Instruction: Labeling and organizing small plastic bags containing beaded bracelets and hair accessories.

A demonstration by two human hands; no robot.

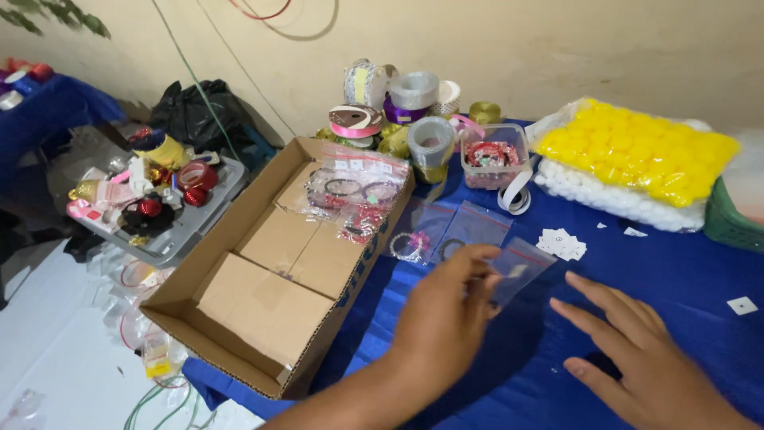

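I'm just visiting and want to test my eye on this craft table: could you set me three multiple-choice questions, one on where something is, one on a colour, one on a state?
1. Where does the cardboard box sit?
A. at the table's left end
B. on top of the yellow balls
C. under the table

2. What colour is the tablecloth?
A. red
B. blue
C. white

3. What is the left hand doing?
A. lying flat and empty
B. pinching a small clear zip bag
C. gripping scissors

Answers:
1 A, the box overhangs the left edge.
2 B, blue cloth shows around both hands.
3 B, its fingers pinch the clear zip bag, while the right hand rests open on the cloth.
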